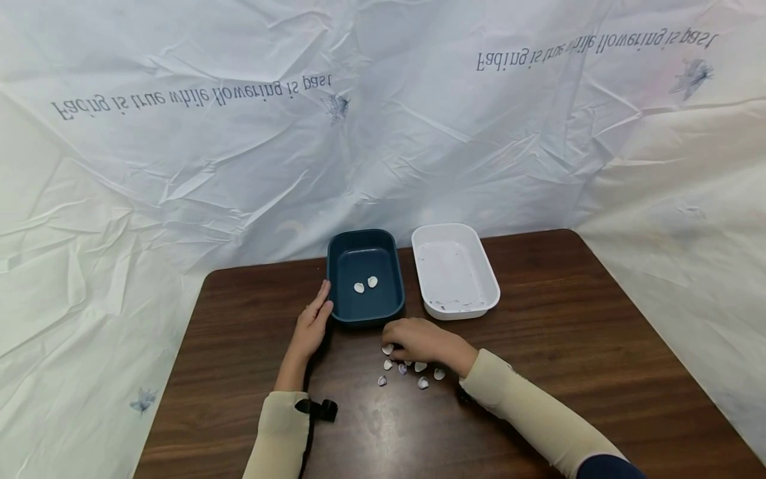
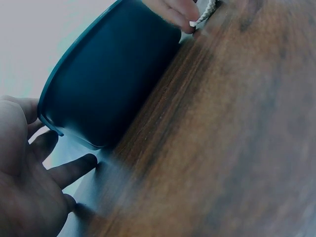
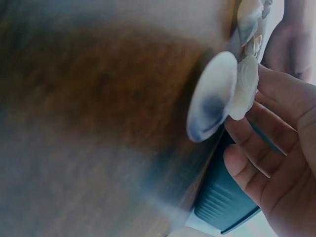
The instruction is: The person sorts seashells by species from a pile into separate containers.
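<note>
My left hand [image 1: 311, 327] rests against the left side of a dark blue tray [image 1: 393, 266], its fingers fairly straight along the outer wall. Two white seashells [image 1: 366, 285] lie inside that tray. In front of it, my right hand [image 1: 421, 342] reaches down over a loose group of small shells on the table. It pinches a pale seashell [image 3: 245, 89] at the fingertips. Close beside that one, in the right wrist view, stands a white shell with a dark purple patch [image 3: 212, 96]. Several others, such as a whitish shell [image 1: 423, 383], lie below the hand.
A white tray [image 1: 492, 293] stands right of the blue one, with dark specks inside. Both sit near the back edge of a brown wooden table [image 1: 239, 346]. White printed sheeting [image 1: 239, 166] hangs behind. A black strap [image 1: 320, 409] circles my left sleeve.
</note>
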Tool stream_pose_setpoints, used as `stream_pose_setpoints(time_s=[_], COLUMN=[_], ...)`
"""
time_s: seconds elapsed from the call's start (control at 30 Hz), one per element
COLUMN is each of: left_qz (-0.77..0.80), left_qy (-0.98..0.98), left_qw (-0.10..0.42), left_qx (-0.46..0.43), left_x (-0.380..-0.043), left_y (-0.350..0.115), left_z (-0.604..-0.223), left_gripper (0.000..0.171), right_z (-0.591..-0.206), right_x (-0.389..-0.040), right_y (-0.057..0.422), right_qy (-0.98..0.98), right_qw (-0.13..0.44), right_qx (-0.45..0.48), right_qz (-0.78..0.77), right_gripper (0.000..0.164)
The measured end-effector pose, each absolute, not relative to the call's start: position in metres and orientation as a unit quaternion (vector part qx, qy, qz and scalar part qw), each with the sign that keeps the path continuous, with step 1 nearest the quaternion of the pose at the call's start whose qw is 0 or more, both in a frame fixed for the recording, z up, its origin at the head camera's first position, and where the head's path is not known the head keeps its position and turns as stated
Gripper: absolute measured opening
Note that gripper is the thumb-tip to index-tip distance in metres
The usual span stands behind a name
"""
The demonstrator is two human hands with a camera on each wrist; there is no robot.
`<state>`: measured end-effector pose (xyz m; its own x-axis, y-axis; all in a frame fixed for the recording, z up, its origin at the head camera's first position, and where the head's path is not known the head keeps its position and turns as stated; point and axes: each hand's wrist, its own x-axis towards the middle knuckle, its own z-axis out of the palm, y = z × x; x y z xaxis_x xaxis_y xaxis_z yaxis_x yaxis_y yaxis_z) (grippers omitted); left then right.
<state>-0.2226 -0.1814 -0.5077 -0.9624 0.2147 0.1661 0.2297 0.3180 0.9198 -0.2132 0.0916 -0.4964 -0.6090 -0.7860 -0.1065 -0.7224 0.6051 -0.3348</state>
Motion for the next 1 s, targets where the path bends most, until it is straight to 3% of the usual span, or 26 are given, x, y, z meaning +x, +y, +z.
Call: stream_pose_setpoints(time_s=[0.63,1.0], left_qz=[-0.564,-0.571], left_qy=[-0.815,-0.81], left_qw=[0.016,0.015], left_qx=[-0.129,-0.133], left_x=[-0.224,-0.218], left_y=[-0.192,-0.179], left_z=[-0.501,-0.508], left_gripper=[0.051,0.051], right_z=[-0.483,-0.466], right_x=[-0.221,-0.212], right_y=[0.083,0.093], right_qy=[0.868,0.853], right_qw=[0.103,0.119], right_qx=[-0.457,-0.461], right_qz=[-0.165,-0.211], right_gripper=[0.019,0.022])
